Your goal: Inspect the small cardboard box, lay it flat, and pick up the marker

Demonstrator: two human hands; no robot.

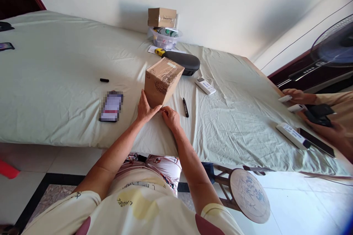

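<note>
On the bed (55, 80), steady the cardboard box (162, 80) evenly: left hand (145, 110) open, flat against its side; right hand (171, 117) loosely curled at its base.

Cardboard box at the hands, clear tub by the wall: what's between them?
Head view: a black case and a small yellow item lie between cardboard box and clear tub.

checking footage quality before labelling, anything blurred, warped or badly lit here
Head view: the phone screen is pixelated and unreadable; head view: wide-lens bowing curves the bed edge and wall line; head view: soft even daylight, no glare, the cardboard box by the left hand and right hand sharp.
</note>
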